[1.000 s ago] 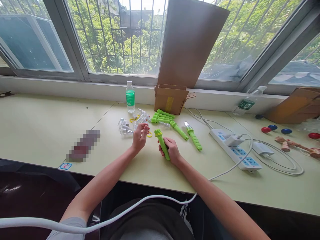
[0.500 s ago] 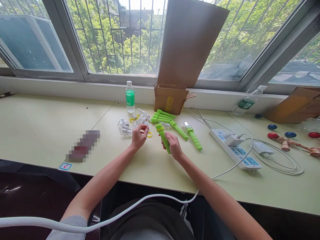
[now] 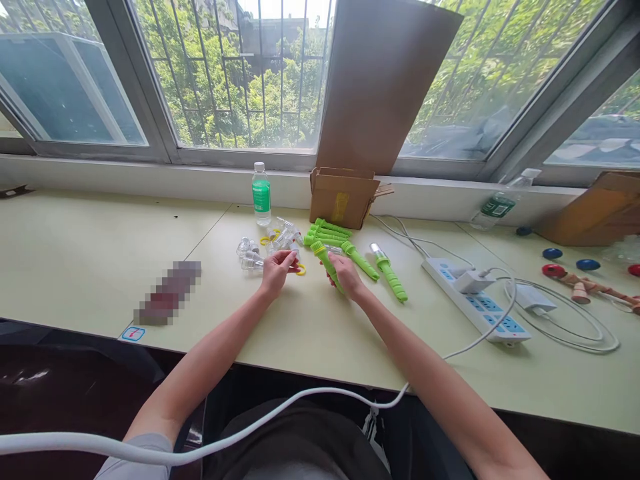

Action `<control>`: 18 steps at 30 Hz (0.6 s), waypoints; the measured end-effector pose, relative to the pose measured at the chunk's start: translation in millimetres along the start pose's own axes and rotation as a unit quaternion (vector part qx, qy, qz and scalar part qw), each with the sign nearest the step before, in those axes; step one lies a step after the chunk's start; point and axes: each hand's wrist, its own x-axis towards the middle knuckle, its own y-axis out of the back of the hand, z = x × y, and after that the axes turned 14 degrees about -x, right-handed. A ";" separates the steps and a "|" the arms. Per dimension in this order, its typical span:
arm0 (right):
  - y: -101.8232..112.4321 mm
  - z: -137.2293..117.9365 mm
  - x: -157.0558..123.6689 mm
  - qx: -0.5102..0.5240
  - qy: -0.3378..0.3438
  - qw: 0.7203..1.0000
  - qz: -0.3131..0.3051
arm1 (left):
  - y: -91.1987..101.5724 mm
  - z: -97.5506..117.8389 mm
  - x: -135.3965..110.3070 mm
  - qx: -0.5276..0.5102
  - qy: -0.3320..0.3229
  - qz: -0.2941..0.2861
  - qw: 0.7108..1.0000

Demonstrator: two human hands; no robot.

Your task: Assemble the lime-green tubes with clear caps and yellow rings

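My right hand (image 3: 346, 277) is wrapped round a green ridged handle (image 3: 326, 259), which it tilts up and to the left above the table. A yellow ring circles the top of this handle. To its left, my left hand (image 3: 276, 272) is closed in a pinch, palm side inward; whatever its fingertips hold is too small to make out. Beside those fingers lies a yellow ring (image 3: 301, 269). Clear plastic pieces (image 3: 253, 262) are heaped left of and behind my left hand. Several more green handles (image 3: 327, 230) lie behind, and one with a clear tip (image 3: 389, 273) rests to the right.
A water bottle (image 3: 261, 197) and a small cardboard box (image 3: 343, 200) stand toward the window. On the right are a white power strip (image 3: 475, 303) with plugged-in cables and wooden toys (image 3: 580, 287) with coloured balls. A white cable (image 3: 280, 403) crosses in front of my body.
My right fingers have shifted up along the green handle, with the thumb nearer its top. My left fingertips have come closer together. The view has moved slightly.
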 end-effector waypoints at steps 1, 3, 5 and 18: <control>-1.3 3.7 0.1 0.003 -0.001 1.000 0.010 | 0.6 0.3 1.1 0.010 -0.007 0.000 1.000; -3.0 10.5 -0.5 0.017 -0.004 0.999 0.029 | 2.0 1.3 4.3 0.042 -0.034 -0.001 0.999; -3.0 15.4 -1.1 0.033 -0.006 0.999 0.041 | 3.3 2.7 9.1 0.090 -0.067 0.005 0.994; -2.9 19.9 -3.9 0.048 0.008 0.998 0.050 | -12.7 -14.6 34.4 0.587 -0.185 -0.018 0.788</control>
